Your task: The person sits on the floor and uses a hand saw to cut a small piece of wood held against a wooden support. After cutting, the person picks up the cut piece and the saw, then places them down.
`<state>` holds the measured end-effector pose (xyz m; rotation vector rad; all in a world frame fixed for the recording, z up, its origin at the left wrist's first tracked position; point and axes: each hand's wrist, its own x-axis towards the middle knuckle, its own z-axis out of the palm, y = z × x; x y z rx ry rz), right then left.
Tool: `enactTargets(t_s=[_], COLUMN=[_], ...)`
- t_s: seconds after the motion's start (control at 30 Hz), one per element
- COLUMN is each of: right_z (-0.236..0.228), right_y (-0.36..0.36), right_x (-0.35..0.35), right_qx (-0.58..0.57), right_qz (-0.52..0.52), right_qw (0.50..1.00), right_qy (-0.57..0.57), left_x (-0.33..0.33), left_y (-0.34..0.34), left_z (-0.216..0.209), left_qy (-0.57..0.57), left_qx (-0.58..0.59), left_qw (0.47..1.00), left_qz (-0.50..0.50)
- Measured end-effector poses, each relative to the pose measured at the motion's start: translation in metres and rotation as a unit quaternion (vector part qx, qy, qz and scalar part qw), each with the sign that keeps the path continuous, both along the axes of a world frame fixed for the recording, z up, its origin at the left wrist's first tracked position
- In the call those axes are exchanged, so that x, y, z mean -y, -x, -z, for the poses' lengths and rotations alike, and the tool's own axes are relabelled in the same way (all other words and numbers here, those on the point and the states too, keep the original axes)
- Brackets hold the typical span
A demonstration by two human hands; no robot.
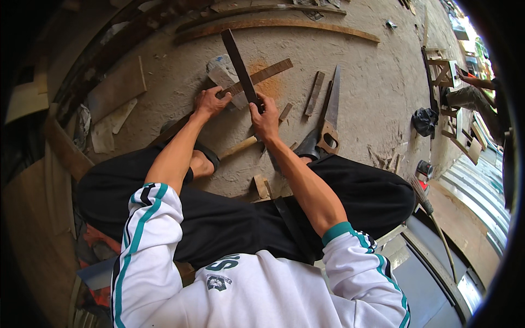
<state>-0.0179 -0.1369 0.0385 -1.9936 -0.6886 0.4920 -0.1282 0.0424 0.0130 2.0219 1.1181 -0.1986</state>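
Observation:
My left hand [209,103] is closed on a long brown wooden strip [270,71], which slants up to the right across a pale block [222,72]. In my right hand [266,117] is a dark, flat strip of wood [238,61], gripped at its lower end and tilted upward to the left. That dark strip crosses over the brown one. Right of my right hand lie a short wooden piece [314,93] and a handsaw [331,116] with a wooden handle. A pale wooden handle [238,147] rests below my hands; the tool's head cannot be made out.
Orange sawdust [268,85] covers the floor beside the block. Long wooden slats [279,23] lie at the far side. Boards [117,90] lean at the left. A black bag [424,121], a can [424,168] and a brush [422,197] are at the right, near another person [476,98].

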Motion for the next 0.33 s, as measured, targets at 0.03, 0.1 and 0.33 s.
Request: enactTargets(t_s=[0.03, 0.1, 0.33], right_z=[-0.001, -0.001, -0.004], right_y=[0.002, 0.003, -0.011], right_x=[-0.001, -0.003, 0.005], right_qx=[-0.004, -0.013, -0.056], right_qz=[0.003, 0.011, 0.011], right_qw=[1.000, 1.000, 0.997], right_qy=[-0.001, -0.004, 0.043], left_x=[0.001, 0.001, 0.003], left_y=[0.004, 0.009, 0.008], left_z=[0.006, 0.014, 0.015], left_qy=[-0.022, -0.039, -0.037], left_qx=[0.011, 0.023, 0.037], left_qw=[1.000, 0.999, 0.998], left_qz=[-0.010, -0.019, -0.019])
